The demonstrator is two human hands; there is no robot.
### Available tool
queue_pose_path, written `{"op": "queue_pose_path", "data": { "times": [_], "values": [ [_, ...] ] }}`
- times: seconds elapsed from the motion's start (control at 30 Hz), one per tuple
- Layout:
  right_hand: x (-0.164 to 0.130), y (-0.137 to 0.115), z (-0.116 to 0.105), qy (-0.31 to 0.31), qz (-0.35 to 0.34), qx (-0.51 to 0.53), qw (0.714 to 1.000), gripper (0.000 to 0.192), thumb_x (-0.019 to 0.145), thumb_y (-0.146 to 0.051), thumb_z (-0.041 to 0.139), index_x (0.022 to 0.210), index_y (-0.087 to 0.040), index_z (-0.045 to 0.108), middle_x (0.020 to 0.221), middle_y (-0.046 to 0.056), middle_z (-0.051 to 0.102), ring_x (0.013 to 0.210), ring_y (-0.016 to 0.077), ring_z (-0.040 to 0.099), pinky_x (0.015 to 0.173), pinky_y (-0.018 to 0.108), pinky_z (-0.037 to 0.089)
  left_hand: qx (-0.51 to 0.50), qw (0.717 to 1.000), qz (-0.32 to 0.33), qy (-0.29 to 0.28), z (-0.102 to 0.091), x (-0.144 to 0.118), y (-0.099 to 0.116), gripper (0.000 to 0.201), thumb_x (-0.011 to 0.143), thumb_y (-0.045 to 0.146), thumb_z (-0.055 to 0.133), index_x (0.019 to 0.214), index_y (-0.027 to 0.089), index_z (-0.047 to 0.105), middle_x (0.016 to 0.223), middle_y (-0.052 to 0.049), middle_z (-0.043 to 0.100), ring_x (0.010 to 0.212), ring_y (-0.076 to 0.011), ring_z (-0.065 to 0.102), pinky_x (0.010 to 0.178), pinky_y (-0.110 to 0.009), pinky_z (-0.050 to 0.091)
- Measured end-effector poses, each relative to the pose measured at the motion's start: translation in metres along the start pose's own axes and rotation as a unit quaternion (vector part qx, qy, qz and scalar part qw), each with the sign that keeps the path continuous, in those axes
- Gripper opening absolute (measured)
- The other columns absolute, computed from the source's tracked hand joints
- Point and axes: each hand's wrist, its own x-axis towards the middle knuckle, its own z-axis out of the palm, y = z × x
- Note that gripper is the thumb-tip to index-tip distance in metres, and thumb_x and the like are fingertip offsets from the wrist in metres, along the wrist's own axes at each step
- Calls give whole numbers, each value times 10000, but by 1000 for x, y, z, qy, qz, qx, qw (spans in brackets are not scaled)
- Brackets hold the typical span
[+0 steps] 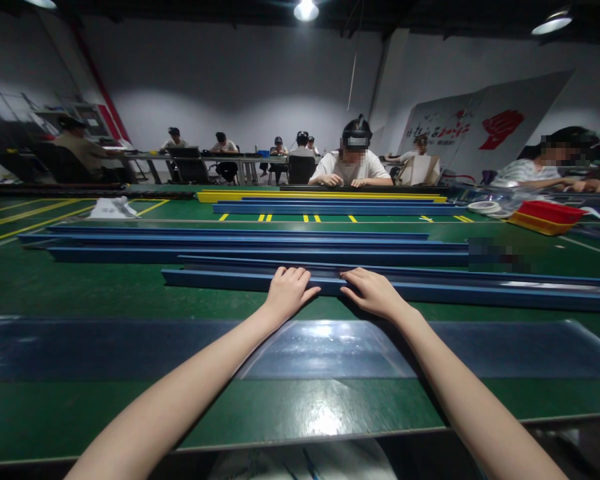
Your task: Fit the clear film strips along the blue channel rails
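Note:
A long blue U-shaped channel [220,281] lies across the green table in front of me. My left hand [289,292] is closed over its near wall, fingers hooked over the edge and thumb on the near side. A short way to the right, my right hand [373,292] grips the same wall, its fingertips partly hidden inside the channel. A white strip [545,285] shows in the channel's right part. Nearer to me, under my forearms, a long clear plastic sheet [325,350] lies flat.
More blue channels [230,255] lie parallel beyond mine, with a yellow channel [260,197] farther back. A red basket [550,213] and white rings [484,207] stand at the right. White crumpled material [113,208] sits at the left. A co-worker [353,167] leans over the far edge.

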Motion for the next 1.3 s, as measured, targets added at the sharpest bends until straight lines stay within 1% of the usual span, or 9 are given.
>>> {"op": "queue_pose_path", "data": {
  "times": [0.17,0.33,0.53,0.67,0.77,0.87,1.0,1.17,1.3],
  "values": [
    [1,-1,-1,-4,0,2,1000,337,872,-354,370,1081,-173,563,1079,102,606,1013,196,530,833,305,401,-15,1000,1,7,1,0,0,334,846,465,438,878,155,556,884,-73,618,846,-205,546,741,-333,315],
    [1,-2,-2,-1,5,-10,1000,319,880,-364,360,1009,-177,583,1020,102,618,954,196,546,798,293,396,-18,1000,-5,15,0,0,-1,334,845,471,429,849,164,561,840,-70,605,817,-209,534,723,-338,321],
    [4,-7,-4,4,12,-9,1000,311,888,-382,346,930,-189,586,925,75,631,856,170,568,711,251,384,-11,998,-34,44,-4,0,0,326,865,435,400,768,169,561,834,-68,590,803,-205,502,672,-330,318],
    [8,-9,-6,3,14,-13,1000,329,889,-405,335,858,-195,587,863,55,634,821,164,575,665,237,368,-31,997,-51,53,-6,2,-2,318,873,402,402,733,171,569,790,-48,593,779,-185,501,670,-318,327],
    [13,-11,-9,-9,13,-28,999,351,887,-421,330,806,-198,589,819,49,636,791,166,583,633,237,356,-47,995,-70,53,-7,5,-5,335,882,373,391,690,176,582,745,-36,599,760,-173,509,661,-307,333],
    [19,-13,-13,-33,11,-42,999,362,880,-435,336,777,-201,594,806,50,643,765,168,591,602,236,345,-57,994,-92,34,-10,8,-8,349,885,337,391,654,175,597,698,-34,600,732,-162,520,648,-290,348],
    [29,-19,-17,-68,2,-63,996,347,865,-440,364,785,-201,603,829,60,653,745,169,599,574,236,339,-75,991,-107,-16,-17,12,-12,368,886,330,382,651,176,621,673,-30,602,713,-155,540,626,-269,374],
    [40,-32,-21,-107,-3,-88,990,323,852,-432,388,829,-202,614,873,58,655,755,173,606,559,233,332,-104,987,-92,-75,-27,14,-19,350,878,347,383,693,173,624,740,-28,605,760,-152,557,625,-242,392],
    [47,-39,-22,-105,-5,-86,991,294,835,-437,424,862,-210,610,881,46,655,772,170,603,543,225,301,-141,982,-56,-116,-33,13,-30,328,847,436,432,728,186,609,794,-12,599,790,-154,554,627,-229,389]
  ]
}}
